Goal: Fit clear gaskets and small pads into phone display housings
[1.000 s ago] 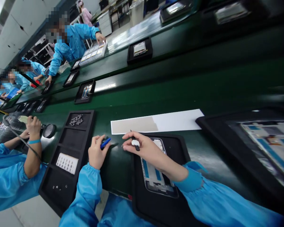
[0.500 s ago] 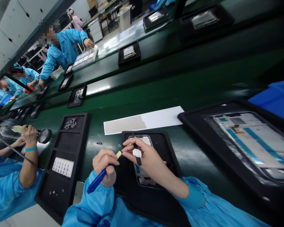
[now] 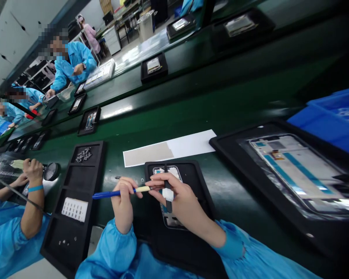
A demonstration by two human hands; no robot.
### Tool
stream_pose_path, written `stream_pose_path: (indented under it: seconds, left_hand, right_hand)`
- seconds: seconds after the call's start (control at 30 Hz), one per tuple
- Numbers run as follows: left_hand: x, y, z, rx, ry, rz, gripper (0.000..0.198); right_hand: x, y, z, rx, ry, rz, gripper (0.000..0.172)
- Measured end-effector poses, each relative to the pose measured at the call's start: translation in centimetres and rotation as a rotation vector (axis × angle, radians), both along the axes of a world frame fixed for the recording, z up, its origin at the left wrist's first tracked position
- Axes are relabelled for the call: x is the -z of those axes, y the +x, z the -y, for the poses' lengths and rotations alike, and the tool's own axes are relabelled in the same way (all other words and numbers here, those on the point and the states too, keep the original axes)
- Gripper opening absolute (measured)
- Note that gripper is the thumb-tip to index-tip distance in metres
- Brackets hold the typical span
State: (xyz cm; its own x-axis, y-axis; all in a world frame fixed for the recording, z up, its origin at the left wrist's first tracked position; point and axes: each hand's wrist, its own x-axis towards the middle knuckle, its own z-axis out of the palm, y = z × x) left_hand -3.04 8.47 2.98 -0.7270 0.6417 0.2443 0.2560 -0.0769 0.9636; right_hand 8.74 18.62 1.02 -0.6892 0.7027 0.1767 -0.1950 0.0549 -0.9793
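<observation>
My left hand is closed around a blue pen-like tool with a cream-coloured end, held nearly level and pointing right. My right hand has its thumb and fingertips gathered at that cream end; whether they pinch it or something tiny there cannot be made out. Across the right fingers lies a slim black tool, shaped like tweezers, with a white wrap around it. Beneath the right hand, an opened phone rests in a black tray, partly covered by the hand.
A black compartment tray with small parts and a white sheet of pieces stands left. Beyond my hands lies a white paper strip. Another phone in a black tray and a blue bin are right. A co-worker's hand is far left.
The blue pen-like tool has swung from steeply slanted to nearly level, its blue end rising to the left. My left hand has turned with it. My right hand stays over the phone.
</observation>
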Motion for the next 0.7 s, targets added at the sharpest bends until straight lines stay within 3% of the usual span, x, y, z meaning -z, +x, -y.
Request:
stream_pose_path:
  seconds: [0.2, 0.47, 0.57, 0.7]
  left_hand:
    - [-1.2, 0.6, 0.5, 0.125, -0.029, -0.032, 0.026]
    - [-2.1, 1.2, 0.4, 0.064, -0.041, -0.043, 0.021]
    - [-2.0, 1.0, 0.7, 0.034, -0.033, -0.083, 0.019]
    - [-1.7, 0.9, 1.2, -0.01, -0.031, -0.216, 0.013]
  right_hand:
    - [-0.1, 0.1, -0.6, 0.04, -0.029, 0.008, 0.021]
    - [0.4, 0.4, 0.1, 0.228, 0.258, -0.048, 0.018]
    - [0.6, 0.5, 0.2, 0.212, 0.192, -0.044, 0.024]
    - [0.3, 0.4, 0.1, 0.194, -0.016, -0.065, 0.027]
